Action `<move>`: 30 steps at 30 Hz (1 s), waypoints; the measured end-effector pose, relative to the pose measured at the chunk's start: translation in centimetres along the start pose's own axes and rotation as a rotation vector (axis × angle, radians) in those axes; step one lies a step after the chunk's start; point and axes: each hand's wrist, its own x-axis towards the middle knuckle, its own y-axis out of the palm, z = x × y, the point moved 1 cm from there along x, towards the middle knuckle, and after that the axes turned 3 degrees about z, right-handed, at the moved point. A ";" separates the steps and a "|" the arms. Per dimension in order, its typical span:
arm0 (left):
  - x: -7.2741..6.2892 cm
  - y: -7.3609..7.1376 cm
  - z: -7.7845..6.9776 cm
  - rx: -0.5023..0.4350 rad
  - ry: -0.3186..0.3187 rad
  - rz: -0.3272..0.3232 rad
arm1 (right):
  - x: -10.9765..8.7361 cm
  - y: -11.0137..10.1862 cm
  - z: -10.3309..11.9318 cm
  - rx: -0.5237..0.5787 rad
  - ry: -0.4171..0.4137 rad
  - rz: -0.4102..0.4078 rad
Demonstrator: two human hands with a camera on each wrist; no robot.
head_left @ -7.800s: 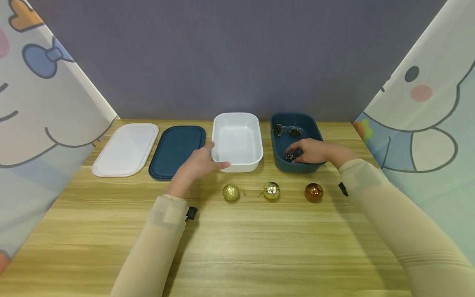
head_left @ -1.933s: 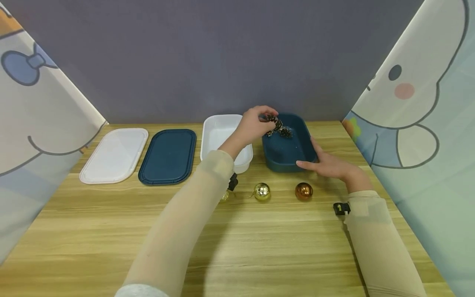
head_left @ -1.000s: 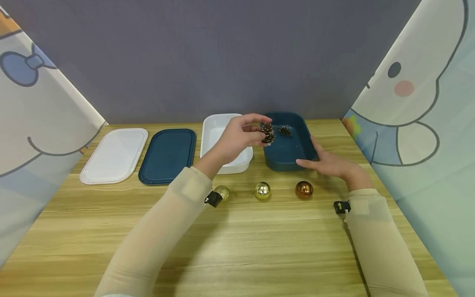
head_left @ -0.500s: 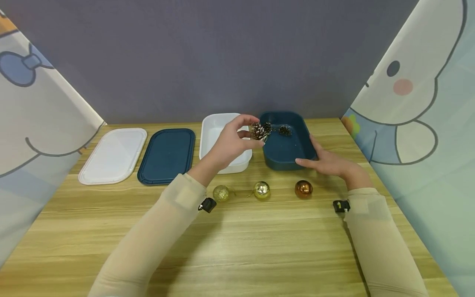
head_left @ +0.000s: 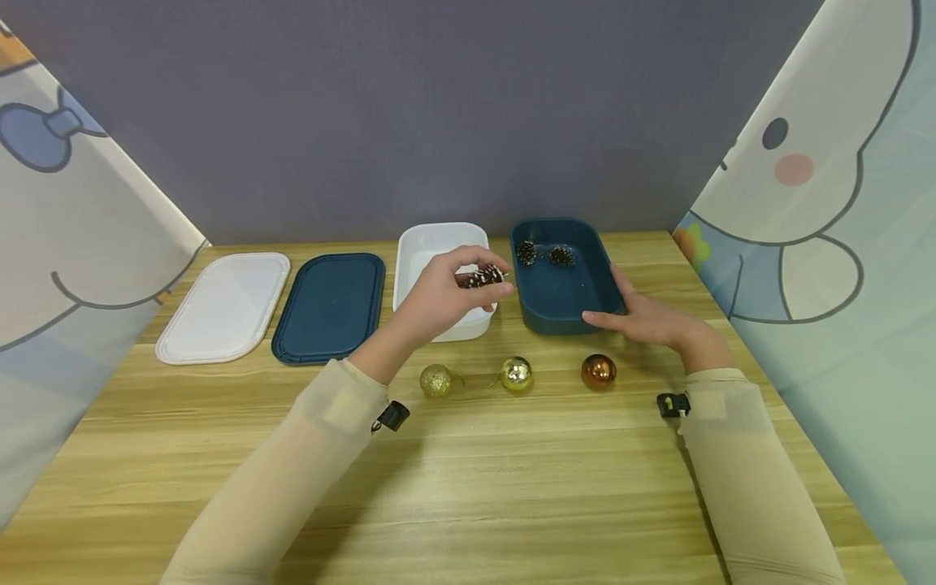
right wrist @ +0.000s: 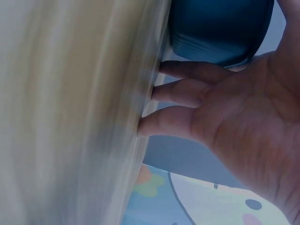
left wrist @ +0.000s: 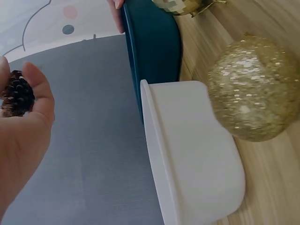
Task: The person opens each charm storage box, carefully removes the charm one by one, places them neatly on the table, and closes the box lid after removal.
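Note:
My left hand (head_left: 447, 288) pinches a dark pine cone (head_left: 480, 277) with pale-tipped scales above the white bin (head_left: 444, 230). In the left wrist view the pine cone (left wrist: 18, 94) sits between thumb and fingers. My right hand (head_left: 653, 325) rests against the right front side of the dark blue bin (head_left: 561, 312), thumb at its front rim. Straight fingers (right wrist: 176, 91) show in the right wrist view, their tips down at the tabletop. Inside the blue bin lie two more pine cones, one at the back left (head_left: 526, 252) and one beside it (head_left: 561, 257).
In front of the bins lie a glittery gold ball ornament (head_left: 435, 380), a shiny gold one (head_left: 516, 373) and a copper one (head_left: 599, 371). A white lid (head_left: 223, 308) and a dark blue lid (head_left: 329, 308) lie flat at the left. A grey wall panel (head_left: 439, 114) stands behind.
My left hand has lifted a pine cone from the blue bin and carried it left over the white bin. Earlier, my right hand reached into the blue bin; now it touches its outside.

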 end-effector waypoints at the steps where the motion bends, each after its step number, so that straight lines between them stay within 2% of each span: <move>1: -0.2 -0.1 0.0 -0.012 -0.008 0.002 | 0.0 0.0 0.0 0.000 0.000 0.000; 7: -1.2 -0.6 0.3 -0.019 -0.097 -0.021 | -0.1 -0.1 0.1 -0.010 -0.003 -0.004; 12: -1.7 -0.9 0.5 -0.090 -0.176 0.026 | 0.0 -0.1 0.1 -0.011 -0.001 -0.006; 15: -2.2 -1.1 0.3 -0.053 -0.200 0.036 | 0.0 -0.1 0.1 -0.012 -0.001 -0.005; 20: -3.1 -1.2 0.3 0.101 -0.178 -0.001 | -0.1 -0.1 0.1 -0.014 -0.005 -0.010; 23: -3.6 -1.3 0.5 0.155 -0.148 -0.028 | 0.0 0.1 0.1 -0.012 -0.007 -0.012; 27: -3.9 -1.2 1.0 0.158 -0.114 -0.026 | 0.0 0.2 0.0 -0.014 -0.013 -0.008; 30: -4.3 -1.3 1.0 0.132 -0.121 -0.019 | 0.0 0.1 0.0 -0.010 -0.018 -0.010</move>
